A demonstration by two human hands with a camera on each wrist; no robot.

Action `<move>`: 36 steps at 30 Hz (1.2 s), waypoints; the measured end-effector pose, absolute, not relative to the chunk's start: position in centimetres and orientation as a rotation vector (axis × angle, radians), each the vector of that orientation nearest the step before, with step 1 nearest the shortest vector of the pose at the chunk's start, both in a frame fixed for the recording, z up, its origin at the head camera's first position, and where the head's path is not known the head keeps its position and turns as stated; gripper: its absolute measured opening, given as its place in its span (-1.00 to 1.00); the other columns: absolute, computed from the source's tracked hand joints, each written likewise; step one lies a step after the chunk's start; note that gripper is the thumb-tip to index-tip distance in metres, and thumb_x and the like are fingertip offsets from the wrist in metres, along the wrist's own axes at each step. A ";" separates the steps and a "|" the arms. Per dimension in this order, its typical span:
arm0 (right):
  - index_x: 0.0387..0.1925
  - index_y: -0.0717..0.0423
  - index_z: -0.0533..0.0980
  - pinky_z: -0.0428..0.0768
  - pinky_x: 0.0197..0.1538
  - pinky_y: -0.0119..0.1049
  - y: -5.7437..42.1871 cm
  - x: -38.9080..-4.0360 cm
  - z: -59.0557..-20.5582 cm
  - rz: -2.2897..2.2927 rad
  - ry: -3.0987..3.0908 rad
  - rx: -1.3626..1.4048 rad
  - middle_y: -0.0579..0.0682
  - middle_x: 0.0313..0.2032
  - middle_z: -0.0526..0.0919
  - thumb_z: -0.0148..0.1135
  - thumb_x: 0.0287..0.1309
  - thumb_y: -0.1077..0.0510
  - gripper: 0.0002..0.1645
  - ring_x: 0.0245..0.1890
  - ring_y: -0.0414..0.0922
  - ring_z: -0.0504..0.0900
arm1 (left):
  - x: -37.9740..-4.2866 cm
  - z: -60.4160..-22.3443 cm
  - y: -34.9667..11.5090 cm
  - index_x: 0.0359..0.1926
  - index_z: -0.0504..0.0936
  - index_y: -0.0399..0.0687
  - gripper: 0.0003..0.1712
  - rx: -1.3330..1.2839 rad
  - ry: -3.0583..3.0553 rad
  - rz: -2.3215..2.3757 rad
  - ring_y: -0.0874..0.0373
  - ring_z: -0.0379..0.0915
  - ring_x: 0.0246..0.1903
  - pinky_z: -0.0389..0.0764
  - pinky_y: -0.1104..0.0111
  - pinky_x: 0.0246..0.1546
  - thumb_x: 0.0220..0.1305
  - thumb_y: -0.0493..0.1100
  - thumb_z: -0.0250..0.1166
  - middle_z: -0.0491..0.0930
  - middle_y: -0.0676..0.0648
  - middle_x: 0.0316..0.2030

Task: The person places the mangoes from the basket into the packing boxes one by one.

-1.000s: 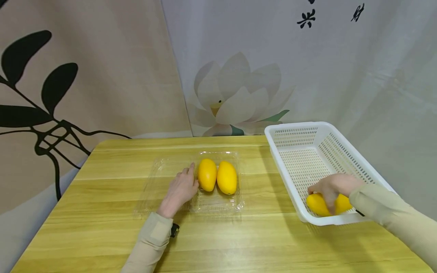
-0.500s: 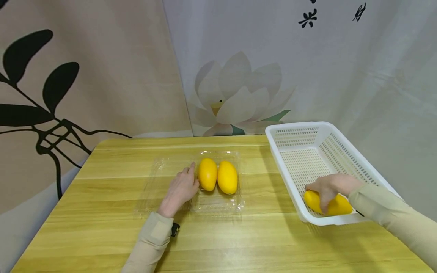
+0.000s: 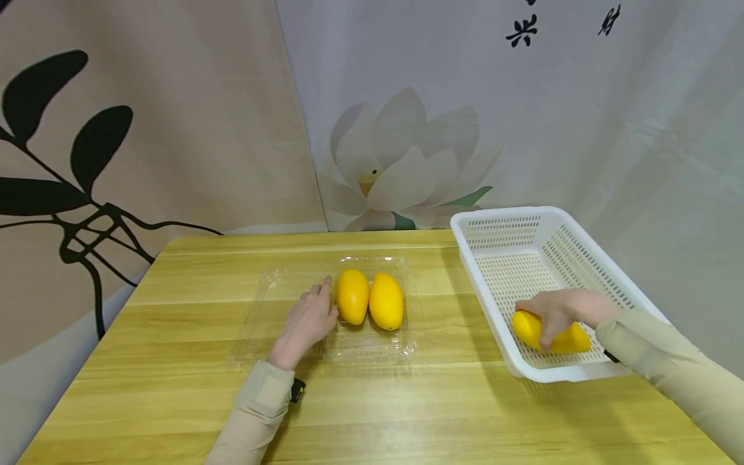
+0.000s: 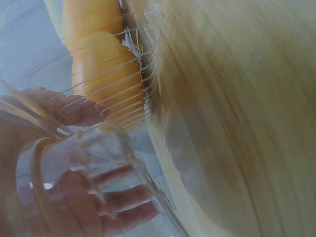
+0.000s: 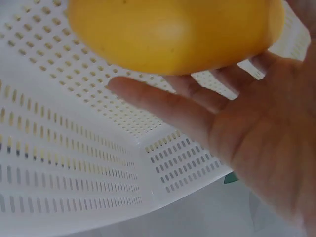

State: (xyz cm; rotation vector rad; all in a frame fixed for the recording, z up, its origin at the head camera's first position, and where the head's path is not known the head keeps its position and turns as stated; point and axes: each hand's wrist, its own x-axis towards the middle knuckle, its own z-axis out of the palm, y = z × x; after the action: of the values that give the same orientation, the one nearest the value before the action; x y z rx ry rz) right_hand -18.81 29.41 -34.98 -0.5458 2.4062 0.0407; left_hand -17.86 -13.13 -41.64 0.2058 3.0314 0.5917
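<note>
My right hand grips a yellow mango inside the white plastic basket. In the right wrist view, the mango lies against the fingers, above the perforated basket floor. On the wooden table, two more mangoes, a left one and a right one, lie side by side in the base of a clear plastic clamshell box. My left hand holds that box at the fold beside the left mango. The left wrist view shows fingers through the plastic, with the thumb on the mango side.
The box's clear lid is folded out flat to the left. A wooden table carries everything, with the basket at its right side. A printed cloth hangs behind the table's far edge.
My right hand has raised the mango slightly and shifted it left and away from the basket's near wall. The left hand, box and two mangoes in it have stayed put.
</note>
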 end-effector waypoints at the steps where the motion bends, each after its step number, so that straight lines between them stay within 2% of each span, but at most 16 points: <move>1: 0.12 0.05 0.37 0.51 -0.16 -0.07 29.4 -18.9 -34.9 0.032 2.408 -0.542 0.03 -0.16 0.55 0.45 -0.30 0.07 -0.18 -0.26 -0.05 0.40 | -17.9 -41.6 -13.1 0.43 0.03 -0.32 -0.24 0.204 3.030 0.591 -0.32 0.41 0.11 0.60 -0.06 -0.05 0.31 -0.13 0.08 0.32 -0.45 0.25; 11: 0.01 -0.02 0.37 0.41 -0.31 -0.28 29.0 -19.8 -33.7 -0.086 2.435 -0.570 -0.06 -0.33 0.48 0.43 -0.28 0.06 -0.29 -0.34 -0.12 0.41 | -17.9 -41.6 -13.2 0.43 0.04 -0.32 -0.24 0.210 3.034 0.589 -0.31 0.44 0.07 0.63 -0.02 -0.13 0.31 -0.13 0.08 0.34 -0.45 0.24; 20: 0.02 0.07 0.34 0.53 -0.27 -0.25 28.5 -20.5 -31.6 -0.212 2.534 -0.599 -0.01 -0.28 0.53 0.42 -0.15 0.01 -0.33 -0.32 -0.10 0.49 | -17.9 -41.6 -13.1 0.43 0.04 -0.33 -0.23 0.217 3.034 0.596 -0.31 0.46 0.05 0.64 0.00 -0.13 0.31 -0.13 0.09 0.35 -0.45 0.23; 26: 0.03 0.14 0.31 0.56 -0.35 -0.31 27.4 -20.7 -30.3 -0.318 2.606 -0.630 0.03 -0.29 0.54 0.36 -0.09 0.03 -0.34 -0.36 -0.12 0.51 | -17.8 -41.7 -13.1 0.43 0.04 -0.32 -0.23 0.217 3.032 0.602 -0.30 0.45 0.05 0.65 0.02 -0.16 0.31 -0.13 0.09 0.34 -0.45 0.23; 36: 0.10 0.09 0.26 0.51 -0.39 -0.34 23.9 -21.0 -29.2 -0.359 2.687 -0.696 0.05 -0.31 0.53 0.24 -0.05 0.08 -0.36 -0.40 -0.12 0.50 | -17.8 -41.6 -13.1 0.44 0.03 -0.31 -0.24 0.206 3.032 0.603 -0.31 0.45 0.06 0.64 0.00 -0.14 0.31 -0.13 0.09 0.33 -0.44 0.24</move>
State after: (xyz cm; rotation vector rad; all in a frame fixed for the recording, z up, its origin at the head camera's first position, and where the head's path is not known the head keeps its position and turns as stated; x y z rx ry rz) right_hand -21.02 23.88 -29.17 -0.6957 2.6875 -0.3595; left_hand -17.84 -13.08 -41.59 0.2060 3.0321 0.6032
